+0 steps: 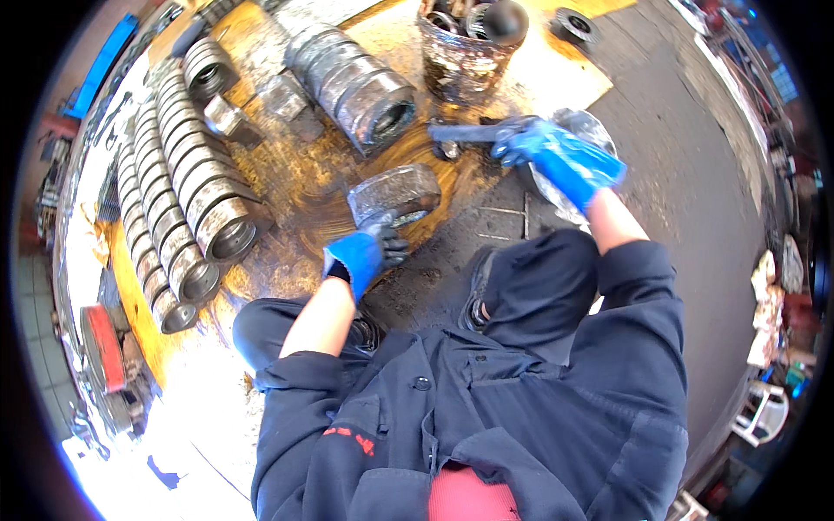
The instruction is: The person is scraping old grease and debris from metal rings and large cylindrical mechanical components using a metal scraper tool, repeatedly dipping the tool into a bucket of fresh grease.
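My left hand [365, 254], in a blue glove with dark fingers, grips the near edge of a thick, wet-looking metal ring [395, 191] on the stained yellow board. In a blue glove too, my right hand [556, 156] is closed around the end of a dark, flat, bar-like tool [469, 133]. The tool points left, beyond the ring and apart from it; its exact kind is unclear. Below my right hand, partly hidden by it, stands a pail lined with clear plastic [595, 130].
Rows of stacked metal rings [213, 195] lie along the board's left side. A larger ring stack [352, 82] lies farther back, near a grimy bucket of metal parts [465, 65]. One dark ring [574, 29] sits at the far right. Dark floor [686, 217] stretches rightward.
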The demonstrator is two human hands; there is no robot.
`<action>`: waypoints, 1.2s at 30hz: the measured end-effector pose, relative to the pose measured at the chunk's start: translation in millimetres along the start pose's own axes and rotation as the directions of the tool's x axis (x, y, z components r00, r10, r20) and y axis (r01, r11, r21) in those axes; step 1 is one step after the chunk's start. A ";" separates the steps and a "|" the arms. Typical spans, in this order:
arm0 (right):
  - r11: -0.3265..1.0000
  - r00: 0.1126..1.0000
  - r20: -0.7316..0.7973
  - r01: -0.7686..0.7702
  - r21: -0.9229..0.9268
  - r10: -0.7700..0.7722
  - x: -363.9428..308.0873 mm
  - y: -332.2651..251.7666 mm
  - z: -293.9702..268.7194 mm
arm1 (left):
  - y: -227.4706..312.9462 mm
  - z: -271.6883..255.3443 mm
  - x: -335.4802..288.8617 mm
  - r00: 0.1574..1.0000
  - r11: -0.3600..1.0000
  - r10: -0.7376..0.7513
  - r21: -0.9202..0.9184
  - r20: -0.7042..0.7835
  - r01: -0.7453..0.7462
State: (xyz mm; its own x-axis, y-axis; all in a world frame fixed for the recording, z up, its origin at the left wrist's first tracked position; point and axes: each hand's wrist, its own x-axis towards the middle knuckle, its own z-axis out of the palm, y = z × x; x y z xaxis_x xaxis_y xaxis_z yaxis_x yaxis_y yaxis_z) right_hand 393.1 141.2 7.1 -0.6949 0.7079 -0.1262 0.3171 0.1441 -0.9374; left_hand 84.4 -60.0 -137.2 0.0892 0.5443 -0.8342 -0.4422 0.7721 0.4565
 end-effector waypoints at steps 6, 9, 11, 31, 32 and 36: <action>0.831 0.999 0.019 0.035 -0.556 -0.029 137.4 65.9 85.8 | -16.3 35.6 3.1 0.969 0.885 0.237 -0.427 0.075 -0.183; 0.851 1.000 -0.012 -0.009 -0.526 0.003 174.0 86.6 149.3 | -41.2 10.6 58.1 0.932 0.785 0.362 -0.530 -0.028 -0.321; 0.805 0.977 -0.057 -0.203 -0.557 0.207 190.3 130.2 150.9 | -29.2 44.7 64.6 0.928 0.825 0.346 -0.426 -0.140 -0.372; 0.880 0.726 -0.557 -0.475 0.019 0.404 78.2 184.4 163.4 | 57.4 48.2 51.4 0.810 0.824 0.567 0.091 -0.150 -0.560; 0.895 0.837 -0.464 -0.409 -0.179 0.290 62.9 165.9 181.3 | 60.3 46.3 49.5 0.787 0.793 0.600 -0.029 -0.141 -0.609; 0.923 0.889 -0.450 -0.244 -0.298 0.090 17.7 141.5 200.3 | 91.9 52.7 47.6 0.701 0.468 0.707 0.683 0.092 -0.561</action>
State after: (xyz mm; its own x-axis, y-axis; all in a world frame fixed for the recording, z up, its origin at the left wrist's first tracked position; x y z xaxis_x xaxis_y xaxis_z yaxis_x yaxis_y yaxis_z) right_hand 296.3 35.6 -192.8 -0.2986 0.9530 -0.0505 0.6545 0.1660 -0.7376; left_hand 95.0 54.1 -118.7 -0.1686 0.9576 -0.2335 0.3522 0.2798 0.8931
